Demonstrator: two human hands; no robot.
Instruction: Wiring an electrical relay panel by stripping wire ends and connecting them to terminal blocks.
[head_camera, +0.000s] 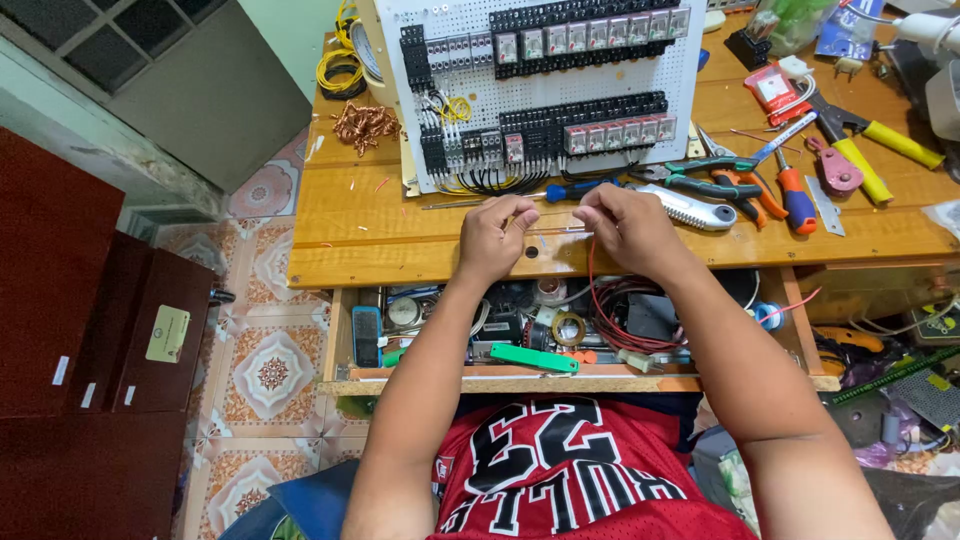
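While both hands sit at the centre of the frame over the front edge of the wooden desk (380, 215), I note a thin red wire (560, 231) stretched level between them. My left hand (495, 238) is curled nearly closed, thumb and forefinger pinching the wire's left end. My right hand (628, 228) is likewise curled, fingertips pinched on the wire's right part; from there the wire drops down in a loop toward the open drawer (560, 335) below the desk edge. How hard either pinch grips, I cannot tell.

Just above the hands, touching distance away, lies a blue-handled screwdriver (575, 188), its shaft pointing toward frame left. Right of it rests a white utility knife (690, 208), then green-and-orange pliers (725, 178) and a red-handled screwdriver (797, 200). Further right, yellow-handled cutters (880, 150) lie near the frame's upper right.

Upper centre: a white perforated panel (545, 90) stands tilted on the desk, carrying rows of black relay bases and terminal blocks with black and yellow wiring hanging along its lower edge. Left of the panel sits a tangle of bare copper strands (363, 124); above that, a coil of yellow wire (340, 68).

The drawer holds coiled red wire, tape rolls and a green flat tool. Patterned floor tiles (270, 370) and a dark red cabinet (70, 330) fill frame left.
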